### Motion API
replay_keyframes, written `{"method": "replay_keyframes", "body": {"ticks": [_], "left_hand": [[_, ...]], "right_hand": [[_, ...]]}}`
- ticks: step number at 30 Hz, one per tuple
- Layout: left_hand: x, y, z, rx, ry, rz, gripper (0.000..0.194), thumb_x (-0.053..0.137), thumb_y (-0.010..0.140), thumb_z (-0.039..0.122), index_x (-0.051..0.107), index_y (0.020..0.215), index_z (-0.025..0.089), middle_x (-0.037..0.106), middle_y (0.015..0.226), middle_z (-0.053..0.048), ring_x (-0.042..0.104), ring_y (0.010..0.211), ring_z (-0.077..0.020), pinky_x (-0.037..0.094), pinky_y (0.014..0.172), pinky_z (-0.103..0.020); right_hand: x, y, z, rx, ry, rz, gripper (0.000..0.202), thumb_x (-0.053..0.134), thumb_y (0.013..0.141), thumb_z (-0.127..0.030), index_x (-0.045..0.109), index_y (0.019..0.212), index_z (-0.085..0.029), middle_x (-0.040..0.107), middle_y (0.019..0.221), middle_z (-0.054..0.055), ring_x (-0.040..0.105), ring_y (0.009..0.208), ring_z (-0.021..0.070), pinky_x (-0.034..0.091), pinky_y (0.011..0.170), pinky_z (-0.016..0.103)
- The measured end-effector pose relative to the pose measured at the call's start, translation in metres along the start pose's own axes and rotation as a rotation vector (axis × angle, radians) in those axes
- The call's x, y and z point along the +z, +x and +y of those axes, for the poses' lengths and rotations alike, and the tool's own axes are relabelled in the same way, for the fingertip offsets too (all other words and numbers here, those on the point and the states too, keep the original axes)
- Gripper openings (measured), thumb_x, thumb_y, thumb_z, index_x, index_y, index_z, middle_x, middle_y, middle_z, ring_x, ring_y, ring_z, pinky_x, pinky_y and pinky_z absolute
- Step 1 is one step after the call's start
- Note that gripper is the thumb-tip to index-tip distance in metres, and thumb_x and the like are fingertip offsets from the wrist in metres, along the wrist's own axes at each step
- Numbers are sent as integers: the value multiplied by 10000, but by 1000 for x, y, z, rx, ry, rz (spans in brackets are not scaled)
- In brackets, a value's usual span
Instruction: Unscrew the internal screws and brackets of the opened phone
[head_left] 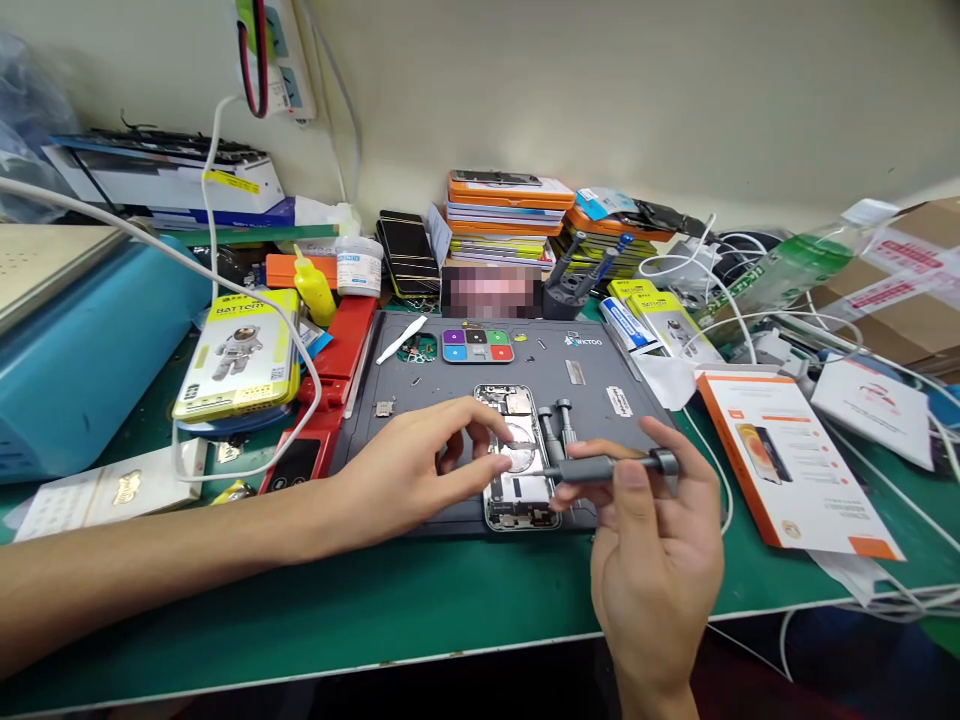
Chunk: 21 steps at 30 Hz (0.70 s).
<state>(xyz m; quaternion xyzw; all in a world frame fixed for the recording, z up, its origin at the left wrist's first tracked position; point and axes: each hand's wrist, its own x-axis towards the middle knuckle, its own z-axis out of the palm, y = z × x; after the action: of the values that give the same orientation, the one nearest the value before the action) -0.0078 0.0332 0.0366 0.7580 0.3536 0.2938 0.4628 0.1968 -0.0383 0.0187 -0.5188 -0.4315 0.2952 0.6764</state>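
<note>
My right hand (652, 540) is wrapped round a grey screwdriver (589, 469), held nearly level with its shaft pointing left. Over the phone, my left hand (427, 460) has thumb and index finger in a pinch. A small dark sliver shows at those fingertips, too small to name, close to the screwdriver's tip. Beneath both hands lies an opened phone (517, 402), its inner parts and a round coil exposed. Two more grey screwdrivers (566, 420) lie along its right side, partly hidden by my right hand. The dark work mat (442, 385) is under everything.
On the mat lie a coloured magnetic tray (477, 346), white tweezers (401, 340) and loose small parts. A screwdriver stand (566, 295) is at the back. Yellow battery boxes (240, 350) stand left; an orange-white box (799, 460) and white cables (731, 300) are right.
</note>
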Motion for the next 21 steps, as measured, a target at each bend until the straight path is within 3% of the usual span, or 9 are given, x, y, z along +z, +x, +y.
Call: {"method": "replay_keyframes", "body": {"ticks": [5, 7, 12, 21], "left_hand": [[0, 3, -4, -20, -69, -136, 521, 780, 970, 314, 636, 1469, 269, 789, 1145, 27, 625, 788, -108, 479, 671, -214], [0, 4, -4, -47, -93, -153, 469, 769, 980, 295, 679, 1438, 258, 813, 1139, 22, 672, 853, -120, 498, 694, -208], [-2, 5, -2, -34, -103, -100, 171, 747, 1001, 249, 820, 1153, 224, 839, 1067, 32, 747, 966, -121, 532, 819, -177], [-1, 3, -1, 59, -50, -65, 117, 718, 1023, 209, 832, 1044, 189, 843, 994, 31, 761, 902, -104, 538, 822, -141]], "right_hand": [[5, -2, -2, 242, 273, 50, 368, 661, 1041, -369, 604, 1403, -331, 751, 1065, 18, 742, 718, 139, 674, 640, 291], [7, -4, -2, 285, 323, 43, 436, 709, 1011, -347, 602, 1433, -338, 738, 1078, 12, 728, 725, 125, 674, 675, 288], [9, -8, 1, 297, 308, 27, 549, 766, 968, -296, 574, 1477, -369, 731, 1066, -1, 716, 703, 107, 648, 657, 248], [7, -13, 4, 243, 281, -11, 471, 712, 1009, -286, 567, 1453, -343, 759, 1077, 8, 772, 703, 130, 687, 716, 280]]}}
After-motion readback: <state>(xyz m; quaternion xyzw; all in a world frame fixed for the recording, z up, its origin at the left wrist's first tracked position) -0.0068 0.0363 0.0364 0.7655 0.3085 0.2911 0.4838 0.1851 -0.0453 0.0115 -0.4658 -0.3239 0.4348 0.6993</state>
